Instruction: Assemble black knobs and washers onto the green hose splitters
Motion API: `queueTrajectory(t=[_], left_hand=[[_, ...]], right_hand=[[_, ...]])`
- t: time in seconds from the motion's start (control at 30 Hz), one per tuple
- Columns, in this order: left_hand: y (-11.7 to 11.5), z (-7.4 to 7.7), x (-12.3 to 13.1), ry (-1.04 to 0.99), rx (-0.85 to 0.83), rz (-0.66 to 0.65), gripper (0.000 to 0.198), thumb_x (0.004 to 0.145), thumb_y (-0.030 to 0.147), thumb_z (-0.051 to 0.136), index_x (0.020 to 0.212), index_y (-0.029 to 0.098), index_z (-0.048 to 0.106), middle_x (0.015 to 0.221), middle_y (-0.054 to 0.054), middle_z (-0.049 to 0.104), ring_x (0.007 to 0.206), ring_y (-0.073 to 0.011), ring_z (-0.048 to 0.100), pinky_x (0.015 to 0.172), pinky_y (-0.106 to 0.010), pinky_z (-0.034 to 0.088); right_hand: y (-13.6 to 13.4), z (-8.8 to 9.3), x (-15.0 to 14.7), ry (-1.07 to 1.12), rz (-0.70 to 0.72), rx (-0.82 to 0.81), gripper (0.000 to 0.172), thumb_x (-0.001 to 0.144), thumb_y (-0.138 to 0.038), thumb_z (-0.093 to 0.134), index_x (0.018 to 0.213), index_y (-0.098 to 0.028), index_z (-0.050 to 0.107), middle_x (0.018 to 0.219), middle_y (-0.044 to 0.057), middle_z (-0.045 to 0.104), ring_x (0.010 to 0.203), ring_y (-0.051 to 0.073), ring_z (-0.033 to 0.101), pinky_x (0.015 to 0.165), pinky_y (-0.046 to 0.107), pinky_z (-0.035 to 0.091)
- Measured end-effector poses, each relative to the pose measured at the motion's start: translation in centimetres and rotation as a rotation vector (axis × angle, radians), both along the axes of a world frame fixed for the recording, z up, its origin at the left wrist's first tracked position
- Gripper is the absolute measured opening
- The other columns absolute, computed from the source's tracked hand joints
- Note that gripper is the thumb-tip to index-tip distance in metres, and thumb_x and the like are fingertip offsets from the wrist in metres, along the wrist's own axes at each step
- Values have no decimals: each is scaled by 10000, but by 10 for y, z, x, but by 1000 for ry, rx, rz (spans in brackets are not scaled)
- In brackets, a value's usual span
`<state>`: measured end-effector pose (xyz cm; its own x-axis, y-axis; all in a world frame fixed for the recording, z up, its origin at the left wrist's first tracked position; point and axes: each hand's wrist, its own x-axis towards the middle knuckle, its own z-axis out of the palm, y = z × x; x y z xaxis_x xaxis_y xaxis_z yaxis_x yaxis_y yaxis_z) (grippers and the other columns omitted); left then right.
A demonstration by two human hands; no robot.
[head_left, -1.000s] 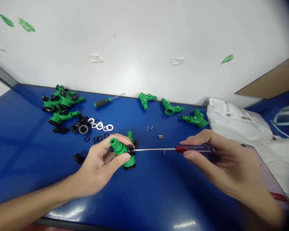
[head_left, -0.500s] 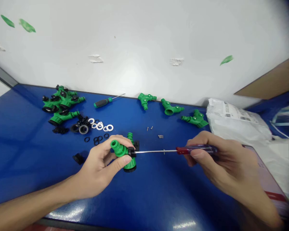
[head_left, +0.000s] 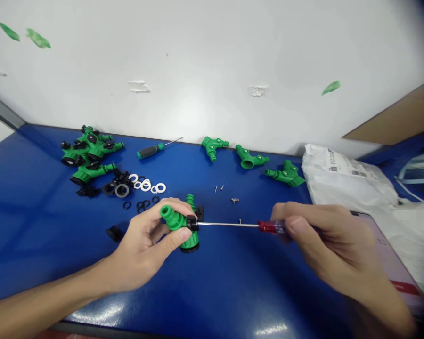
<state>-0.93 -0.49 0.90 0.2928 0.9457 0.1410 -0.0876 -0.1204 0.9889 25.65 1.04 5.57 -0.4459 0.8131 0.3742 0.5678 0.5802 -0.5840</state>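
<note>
Over the blue bench (head_left: 38, 245), the left hand (head_left: 144, 249) grips a green plastic hose splitter (head_left: 176, 220) tightly, while the right hand (head_left: 332, 247) pinches a red-handled screwdriver (head_left: 229, 224), its tip apparently at the black knob (head_left: 192, 223).

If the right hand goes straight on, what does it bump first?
The screwdriver in the right hand would probably meet the black part of the green hose splitter in the left hand first.
</note>
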Motion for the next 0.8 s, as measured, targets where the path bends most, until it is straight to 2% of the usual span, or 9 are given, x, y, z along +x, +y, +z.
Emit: queueTrajectory(t=[0.07, 0.13, 0.2, 0.3, 0.43, 0.53, 0.63, 0.7, 0.8], left_hand=[[1, -1, 0, -1, -9, 15, 108, 894, 190, 653, 1000, 209, 667, 990, -28, 619, 911, -123, 606, 776, -193, 534], [2, -1, 0, 3, -16, 31, 110, 893, 207, 661, 1002, 211, 664, 983, -27, 616, 897, -123, 602, 760, -195, 533], [2, -1, -1, 13, -13, 28, 110, 896, 210, 658, 1006, 210, 662, 986, -28, 613, 903, -124, 600, 762, -196, 533], [1, -1, -2, 20, 28, -12, 121, 906, 180, 639, 1021, 213, 656, 1006, -29, 610, 935, -125, 607, 803, -202, 532], [-1, -3, -1, 30, 76, -75, 155, 910, 149, 626, 1048, 215, 647, 1012, -36, 611, 994, -144, 609, 869, -236, 527], [-1, -4, 0, 23, 35, -48, 127, 904, 165, 637, 1024, 204, 650, 1006, -39, 611, 945, -138, 612, 819, -225, 539], [0, -3, 1, 7, -1, -3, 105, 901, 192, 645, 1006, 198, 654, 997, -37, 609, 891, -126, 600, 767, -208, 544], [1, -2, 1, 6, -3, -2, 108, 900, 193, 643, 1007, 195, 656, 998, -41, 610, 889, -128, 598, 764, -211, 546], [1, -3, 0, 9, 12, -6, 117, 892, 175, 644, 1007, 190, 659, 997, -47, 616, 910, -137, 607, 781, -221, 548]], right_hand=[[-2, 1, -1, 19, -7, -52, 80, 984, -310, 499, 961, -269, 564, 677, -45, 585, 540, 95, 564, 494, 181, 456], [-3, 1, -1, 51, -39, -87, 122, 936, -317, 588, 1041, -279, 539, 814, -17, 637, 682, 118, 647, 598, 182, 536], [-4, 0, -1, 80, -55, -66, 94, 913, -292, 640, 966, -282, 564, 811, -22, 650, 693, 113, 660, 608, 168, 546], [-5, -2, -1, 127, -69, 21, 67, 900, -301, 685, 903, -280, 621, 727, -45, 685, 607, 87, 666, 542, 132, 523], [-5, -5, -3, 161, -86, 42, 118, 958, -295, 595, 849, -262, 627, 586, -72, 628, 394, 44, 539, 382, 118, 412], [-5, -2, -4, 120, -77, -14, 14, 924, -278, 606, 927, -267, 598, 671, -45, 635, 508, 83, 593, 465, 147, 490], [-6, 0, -4, 130, -79, -50, 120, 863, -250, 676, 941, -276, 588, 781, -27, 663, 651, 107, 667, 591, 157, 568], [-6, -1, -3, 157, -81, -51, 104, 862, -260, 704, 907, -281, 612, 767, -39, 697, 632, 96, 687, 594, 139, 573], [-6, -4, -3, 194, -109, -48, 114, 847, -330, 741, 861, -272, 644, 648, -58, 712, 488, 80, 655, 485, 119, 534]])
